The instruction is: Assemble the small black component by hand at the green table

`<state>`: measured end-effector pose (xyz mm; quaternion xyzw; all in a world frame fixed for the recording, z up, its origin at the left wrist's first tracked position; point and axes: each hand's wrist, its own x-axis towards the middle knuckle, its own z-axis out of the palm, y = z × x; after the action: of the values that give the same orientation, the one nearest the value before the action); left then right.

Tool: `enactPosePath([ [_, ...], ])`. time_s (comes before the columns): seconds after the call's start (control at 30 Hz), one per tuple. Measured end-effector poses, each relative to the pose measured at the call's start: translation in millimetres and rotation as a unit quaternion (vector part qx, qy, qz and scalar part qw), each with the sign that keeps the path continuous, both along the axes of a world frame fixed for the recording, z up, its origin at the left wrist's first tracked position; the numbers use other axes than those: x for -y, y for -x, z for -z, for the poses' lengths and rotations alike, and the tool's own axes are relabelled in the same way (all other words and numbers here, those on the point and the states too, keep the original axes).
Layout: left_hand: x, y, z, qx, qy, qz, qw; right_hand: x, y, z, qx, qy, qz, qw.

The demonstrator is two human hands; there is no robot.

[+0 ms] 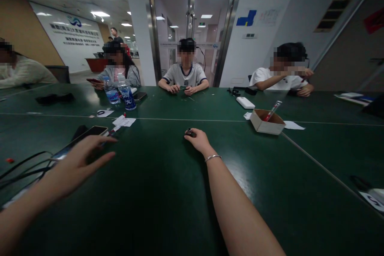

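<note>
My right hand (pixel 196 139) is stretched out over the green table (pixel 168 176), its fingers closed round a small dark cylinder (pixel 189 131) with a shiny round top. What kind of thing the cylinder is, I cannot make out. A thin silver bracelet (pixel 213 157) circles the right wrist. On the left, my left hand (pixel 87 154) hovers with thumb and fingers apart, holding nothing. Just beyond it lies a dark phone-like device (pixel 97 131), partly covered by the hand. Paper scraps (pixel 124 121) with a small red-tipped item lie past its fingertips.
Two plastic bottles (pixel 127 94) stand at the back left, near a phone (pixel 139 96). A small open box (pixel 268 122) holds a red-and-clear tube (pixel 273 111); beyond it sits a white power-bank-like block (pixel 245 103). Black cables (pixel 27 172) run along the left. Several people sit across the table.
</note>
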<state>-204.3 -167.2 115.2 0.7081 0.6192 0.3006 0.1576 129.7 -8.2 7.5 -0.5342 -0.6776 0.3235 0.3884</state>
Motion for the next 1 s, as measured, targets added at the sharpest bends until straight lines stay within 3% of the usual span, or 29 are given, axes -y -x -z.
enactPosePath([
  [0.13,-82,-100,19.9,0.012,-0.006,0.134,0.991,0,1,3.3,0.01,-0.032,0.0,0.999],
  [0.23,-133,-165,48.9,0.064,-0.027,0.15,0.986,-4,0,6.4,0.038,-0.067,-0.003,0.997],
  [0.3,-152,-187,70.0,0.09,-0.021,0.144,0.985,-8,0,8.3,0.064,-0.073,-0.001,0.995],
  [0.4,-160,-193,96.7,0.166,-0.026,0.104,0.98,-12,-2,9.2,0.067,-0.045,0.003,0.997],
  [0.5,-158,-187,110.1,0.254,-0.005,0.087,0.963,-14,-7,7.1,-0.016,0.019,-0.049,0.999],
  [0.6,-158,-183,111.7,0.31,0.016,0.091,0.946,-14,-14,4.0,-0.103,0.087,-0.113,0.984],
  [0.7,-161,-183,111.1,0.364,0.037,0.084,0.927,-14,-20,3.1,-0.163,0.104,-0.141,0.971],
  [1.0,-163,-179,113.2,0.459,0.074,0.11,0.878,-12,-23,6.1,-0.27,0.089,-0.099,0.954],
])
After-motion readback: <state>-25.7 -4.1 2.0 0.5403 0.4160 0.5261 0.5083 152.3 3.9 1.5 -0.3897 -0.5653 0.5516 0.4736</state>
